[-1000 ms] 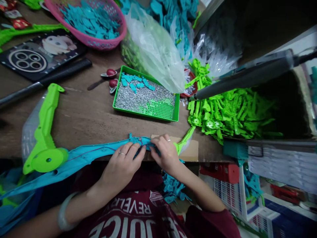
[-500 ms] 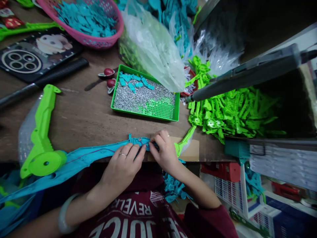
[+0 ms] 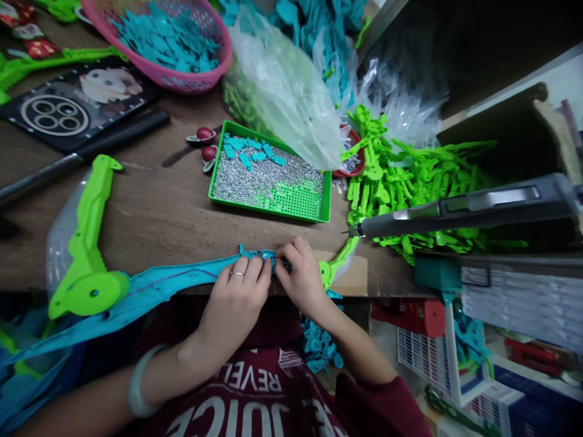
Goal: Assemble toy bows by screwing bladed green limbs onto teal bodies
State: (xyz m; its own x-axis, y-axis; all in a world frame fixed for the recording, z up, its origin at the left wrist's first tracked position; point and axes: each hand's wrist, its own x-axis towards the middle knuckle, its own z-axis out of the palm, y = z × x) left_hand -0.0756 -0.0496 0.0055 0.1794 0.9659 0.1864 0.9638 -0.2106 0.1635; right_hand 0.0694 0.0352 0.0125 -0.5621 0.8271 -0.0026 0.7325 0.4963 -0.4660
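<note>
a long teal plastic bow-shaped toy part (image 3: 168, 288) is laid along the near edge of the brown wooden table (image 3: 159, 212), its left end reaching off the edge past a lime green plastic bow piece with a round disc (image 3: 84, 261). the middle of the teal part is pinched by both hands. the left hand (image 3: 237, 297), on which a ring is worn, is curled over the part with its fingertips pressed down on the top edge. the right hand (image 3: 300, 279) is closed just beside it, and a small dark piece is gripped between its fingertips against the teal part; what that piece is cannot be told. the two hands are nearly touching.

behind the hands, a shallow green plastic tray filled with small silver screws (image 3: 268, 179) is set on the table, with a few teal bits lying at its far left corner. a heap of lime green plastic toy parts (image 3: 410, 188) is piled to the right of the tray. a grey electric screwdriver (image 3: 460, 209) is hung over that heap, its tip pointed left toward the tray's right end. a clear plastic bag (image 3: 286, 91) is slumped behind the tray, and a pink plastic basket of teal pieces (image 3: 164, 39) is seen at the far left. a pale bangle (image 3: 136, 388) is worn on the left wrist.
</note>
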